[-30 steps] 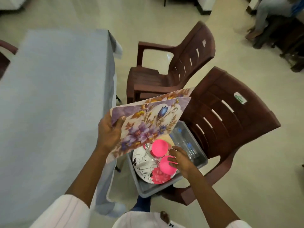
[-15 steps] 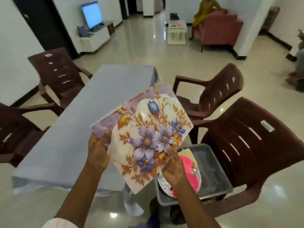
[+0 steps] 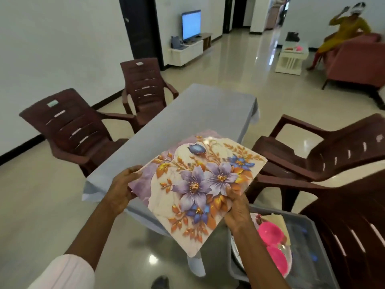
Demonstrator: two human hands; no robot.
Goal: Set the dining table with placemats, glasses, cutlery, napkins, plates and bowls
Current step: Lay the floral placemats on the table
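Fingers (image 3: 130, 174) of the left hand (image 3: 121, 185) curl on the left edge of the floral placemat (image 3: 200, 184); the right hand (image 3: 237, 209) pinches its near right edge, thumb on the printed face, the other fingers hidden beneath. The placemat is held in the air between both hands, tilted, its far part over the near end of the table (image 3: 208, 109) and its near corner hanging past the table edge; a purple strip along its far edge suggests a second mat under it, though I cannot tell for sure.

Just right of the right wrist stands a grey bin (image 3: 308, 225) beside the nearest brown chair (image 3: 354, 236); two pink bowls (image 3: 270, 233) lie in it on what looks like a plate (image 3: 290, 257), with a cream folded piece behind them; whether glasses and cutlery are in there too is too blurred to say.

The task looks barely begun: no placemat lies on the grey cloth, and the bowls and plate wait in the bin; laying this mat at a seat is the step in hand, then the other mats, glasses, cutlery, napkins, plates and bowls.

Further brown chairs (image 3: 73, 130) flank the table; beyond are a lit television (image 3: 191, 24) and a person (image 3: 343, 32) seated on a pink sofa (image 3: 358, 63).
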